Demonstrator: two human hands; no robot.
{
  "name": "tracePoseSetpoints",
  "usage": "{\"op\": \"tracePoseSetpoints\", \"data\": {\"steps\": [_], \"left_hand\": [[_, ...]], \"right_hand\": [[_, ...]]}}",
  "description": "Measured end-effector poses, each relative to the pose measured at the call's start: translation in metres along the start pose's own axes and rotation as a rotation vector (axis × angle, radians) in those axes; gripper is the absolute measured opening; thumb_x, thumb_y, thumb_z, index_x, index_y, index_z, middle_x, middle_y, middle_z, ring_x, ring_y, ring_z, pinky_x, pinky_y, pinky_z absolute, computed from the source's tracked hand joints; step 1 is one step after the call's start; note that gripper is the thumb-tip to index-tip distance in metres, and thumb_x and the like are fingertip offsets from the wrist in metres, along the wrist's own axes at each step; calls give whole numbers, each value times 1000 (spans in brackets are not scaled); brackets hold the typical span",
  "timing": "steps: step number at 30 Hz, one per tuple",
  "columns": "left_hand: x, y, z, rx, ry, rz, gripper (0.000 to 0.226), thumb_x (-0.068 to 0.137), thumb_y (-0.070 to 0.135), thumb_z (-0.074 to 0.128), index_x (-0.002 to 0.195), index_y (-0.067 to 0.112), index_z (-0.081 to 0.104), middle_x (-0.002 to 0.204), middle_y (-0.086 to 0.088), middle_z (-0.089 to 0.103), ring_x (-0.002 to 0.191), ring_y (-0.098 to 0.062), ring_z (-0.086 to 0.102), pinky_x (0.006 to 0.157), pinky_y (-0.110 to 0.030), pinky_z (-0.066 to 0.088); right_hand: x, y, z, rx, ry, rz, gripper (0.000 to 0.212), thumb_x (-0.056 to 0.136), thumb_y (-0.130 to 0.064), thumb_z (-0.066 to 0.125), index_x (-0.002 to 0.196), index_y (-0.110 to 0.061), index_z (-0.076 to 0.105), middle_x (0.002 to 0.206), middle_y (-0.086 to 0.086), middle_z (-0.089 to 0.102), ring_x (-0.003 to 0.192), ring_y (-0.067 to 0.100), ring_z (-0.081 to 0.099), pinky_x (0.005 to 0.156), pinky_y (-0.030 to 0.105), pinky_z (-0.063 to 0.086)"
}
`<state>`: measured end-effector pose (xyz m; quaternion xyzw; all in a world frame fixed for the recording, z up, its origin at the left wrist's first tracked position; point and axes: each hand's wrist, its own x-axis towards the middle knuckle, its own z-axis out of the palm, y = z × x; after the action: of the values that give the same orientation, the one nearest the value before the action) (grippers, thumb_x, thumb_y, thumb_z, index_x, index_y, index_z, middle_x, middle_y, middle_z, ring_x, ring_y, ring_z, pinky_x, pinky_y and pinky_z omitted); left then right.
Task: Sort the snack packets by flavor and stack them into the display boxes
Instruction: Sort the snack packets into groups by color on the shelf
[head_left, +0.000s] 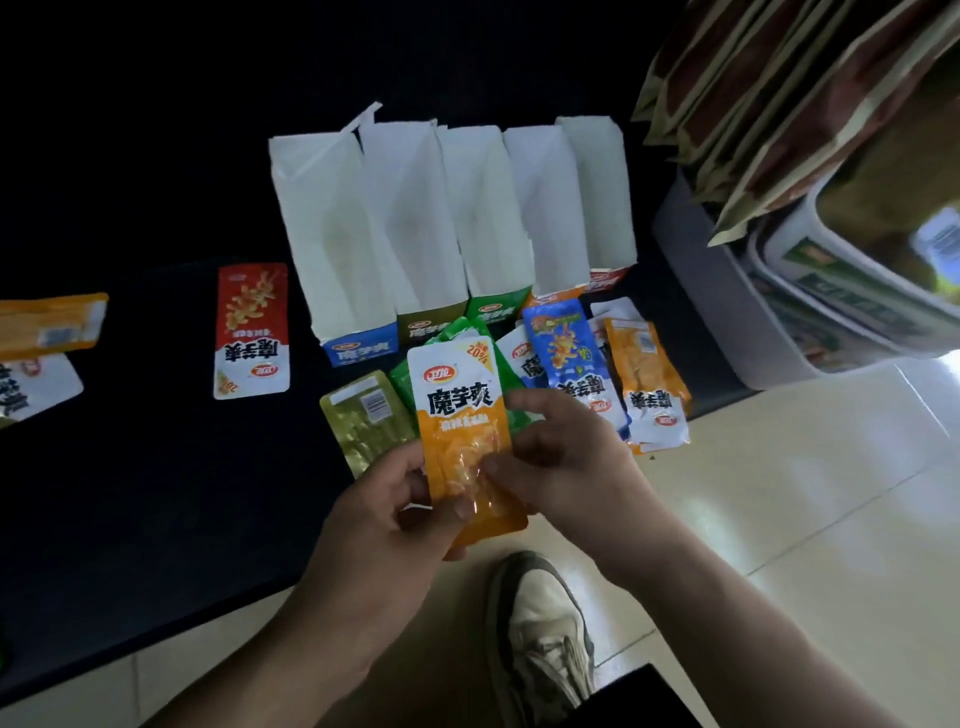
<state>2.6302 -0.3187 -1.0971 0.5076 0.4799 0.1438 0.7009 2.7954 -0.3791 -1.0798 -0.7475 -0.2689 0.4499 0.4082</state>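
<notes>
The left hand (384, 514) and right hand (566, 457) both hold 1 orange packet (460, 431) upright, face toward the person, just above the near part of the dark tabletop (156, 493); the left thumb presses its clear lower half with the fingers curled behind, while the right fingers pinch its right edge, a grip that seems meant to turn the printed label to the eyes so the flavour can be read; 5 boxes (452, 208) stand in a row further back, side by side, their white insides open toward the person and their low fronts coloured, from the left, blue, olive, green, orange, red, presumably so each colour marks 1 flavour; no packet shows in any of them, so I judge the sorting barely begun; the orange box (550, 297), 4th from the left, is the likely home for the held packet, though its front is partly hidden behind the pile (644, 384) of loose packets lying just before the row; that pile mixes olive, green, blue and orange wrappers, overlapping, some back-side up; a red packet (253, 332) lies flat and alone left of the blue box (358, 351), and 2 far packets (49, 325) sit at the left edge, well apart; the next move calls for a lift over the pile and a clean drop into the narrow 4th slot, where the slick wrapper could catch on a thin card wall or slip into the red box (605, 278) beside it.
</notes>
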Motion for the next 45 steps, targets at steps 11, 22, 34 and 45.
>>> {"op": "tracePoseSetpoints", "data": {"steps": [11, 22, 34, 45], "left_hand": [[52, 49, 64, 213, -154, -57, 29, 100, 10, 64, 121, 30, 63, 98, -1, 73, 69, -4, 72, 71, -39, 63], [42, 7, 61, 299, -45, -47, 26, 97, 16, 69, 113, 35, 67, 86, 16, 72, 83, -9, 72, 81, -39, 62], [35, 6, 12, 313, -55, 43, 16, 97, 23, 70, 106, 37, 71, 97, 13, 73, 89, -6, 72, 83, -37, 63], [-23, -46, -134, 373, 176, 45, 18, 99, 25, 67, 111, 38, 68, 95, 23, 71, 85, -1, 70, 75, -18, 56]], "right_hand": [[31, 31, -91, 8, 568, -30, 27, 89, -15, 80, 111, -30, 72, 86, -4, 76, 76, 11, 74, 69, 34, 63], [64, 48, -120, -560, 709, -23, 45, 84, -21, 68, 128, -30, 69, 123, -2, 69, 116, 25, 61, 93, 44, 54], [37, 14, -33, -584, 473, -552, 10, 90, -16, 73, 98, -18, 78, 92, -5, 76, 79, 12, 69, 63, 33, 57], [36, -10, 139, -380, -152, -492, 11, 92, -22, 75, 103, -23, 78, 83, -14, 74, 79, -2, 68, 71, 16, 52]]}}
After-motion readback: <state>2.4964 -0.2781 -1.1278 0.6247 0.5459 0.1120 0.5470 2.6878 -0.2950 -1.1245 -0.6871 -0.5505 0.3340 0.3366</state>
